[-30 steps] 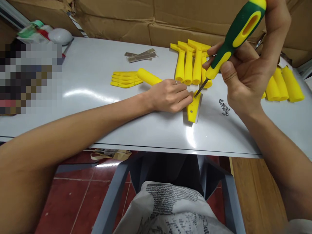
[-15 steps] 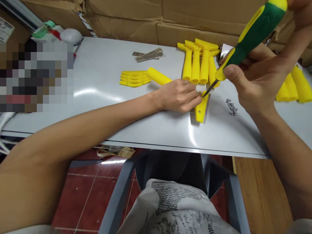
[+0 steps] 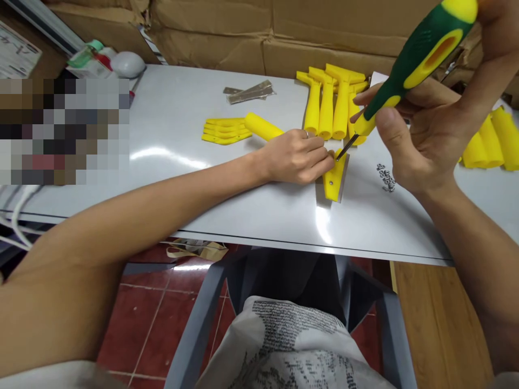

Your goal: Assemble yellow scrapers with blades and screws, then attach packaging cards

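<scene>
My left hand (image 3: 302, 156) is closed around a yellow plastic scraper (image 3: 333, 186), holding it down on the table. The scraper's handle sticks out to the left behind the hand, and a thin metal blade (image 3: 343, 181) shows along its right edge. One screw is visible in the yellow head. With my right hand (image 3: 425, 129) I grip a green and yellow screwdriver (image 3: 413, 65), tilted, its tip down at the upper part of the scraper head beside my left fingertips. A small pile of screws (image 3: 385, 178) lies to the right of the scraper.
Several yellow scraper handles (image 3: 326, 102) stand in a row behind my hands, others (image 3: 486, 143) at the right. Stacked yellow plates (image 3: 225, 131) and wrapped metal blades (image 3: 251, 92) lie on the white table (image 3: 170, 129). Cardboard boxes (image 3: 211, 38) line the back.
The screwdriver has turned about its length: a different side of its green and yellow handle faces me. Its tip stays at the scraper head. The view has shifted slightly.
</scene>
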`<state>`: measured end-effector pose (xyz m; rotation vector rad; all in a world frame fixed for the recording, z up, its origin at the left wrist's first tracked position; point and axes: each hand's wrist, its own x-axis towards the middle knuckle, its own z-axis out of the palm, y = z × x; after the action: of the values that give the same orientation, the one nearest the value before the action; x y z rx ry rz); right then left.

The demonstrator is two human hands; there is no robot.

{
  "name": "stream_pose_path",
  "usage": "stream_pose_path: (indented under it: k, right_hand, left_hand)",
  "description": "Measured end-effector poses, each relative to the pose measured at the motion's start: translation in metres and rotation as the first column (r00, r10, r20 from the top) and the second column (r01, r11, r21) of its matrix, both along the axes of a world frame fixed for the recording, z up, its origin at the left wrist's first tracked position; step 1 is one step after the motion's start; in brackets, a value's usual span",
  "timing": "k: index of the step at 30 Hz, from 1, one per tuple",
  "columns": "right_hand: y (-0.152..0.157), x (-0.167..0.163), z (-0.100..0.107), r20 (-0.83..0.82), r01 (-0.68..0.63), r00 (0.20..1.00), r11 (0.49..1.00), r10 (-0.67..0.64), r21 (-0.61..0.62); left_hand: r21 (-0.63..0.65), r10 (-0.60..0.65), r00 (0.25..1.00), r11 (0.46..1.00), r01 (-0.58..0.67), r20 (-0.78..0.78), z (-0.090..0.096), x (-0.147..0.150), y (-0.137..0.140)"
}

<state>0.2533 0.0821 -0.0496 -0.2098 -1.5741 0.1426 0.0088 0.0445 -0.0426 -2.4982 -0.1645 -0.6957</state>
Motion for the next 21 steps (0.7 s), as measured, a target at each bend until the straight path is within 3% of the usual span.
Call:
stream_pose_path:
  k: [2, 4, 7, 12, 14, 15, 16, 17, 21]
  right_hand:
    - [0.008, 0.001, -0.003, -0.089, -0.011, 0.996, 1.0, 0.009, -0.018]
    - [0.003, 0.001, 0.005, -0.117, 0.033, 0.993, 0.998, -0.026, 0.059]
    - [-0.012, 0.0, 0.026, 0.147, 0.024, 0.988, 0.982, -0.052, 0.186]
    - [-0.026, -0.003, 0.041, 0.087, -0.023, 0.996, 0.977, 0.005, 0.211]
    - [-0.041, -0.003, 0.044, 0.124, -0.062, 0.991, 0.984, 0.041, 0.164]
    - [-0.051, -0.002, 0.047, 0.223, -0.021, 0.975, 1.0, 0.017, 0.016]
    - [-0.063, -0.003, 0.05, 0.301, 0.052, 0.954, 0.976, 0.014, -0.21]
    - [-0.075, -0.003, 0.054, 0.294, 0.079, 0.956, 0.944, 0.02, -0.32]
    - [-0.099, -0.012, 0.058, 0.135, -0.069, 0.981, 0.904, 0.137, -0.421]
  left_hand:
    - [0.06, -0.021, 1.0, 0.998, 0.02, 0.017, 0.001, 0.0, -0.001]
    - [0.096, -0.038, 0.999, 0.995, 0.035, 0.034, 0.002, 0.0, -0.001]
    - [0.09, -0.029, 0.999, 0.996, 0.026, 0.035, 0.001, 0.0, -0.001]
    - [0.079, -0.043, 0.999, 0.996, 0.041, 0.022, 0.003, 0.002, -0.001]
    - [0.066, -0.034, 0.999, 0.997, 0.034, -0.002, 0.005, 0.002, -0.001]
    - [0.05, -0.022, 1.0, 0.998, 0.023, -0.019, 0.006, 0.002, -0.002]
    - [0.03, -0.006, 0.999, 1.0, 0.007, -0.037, 0.006, 0.002, -0.002]
    - [0.006, 0.01, 0.999, 1.0, -0.009, -0.053, 0.006, 0.002, -0.003]
    - [-0.019, 0.052, 0.993, 0.998, -0.055, -0.102, 0.009, 0.004, -0.004]
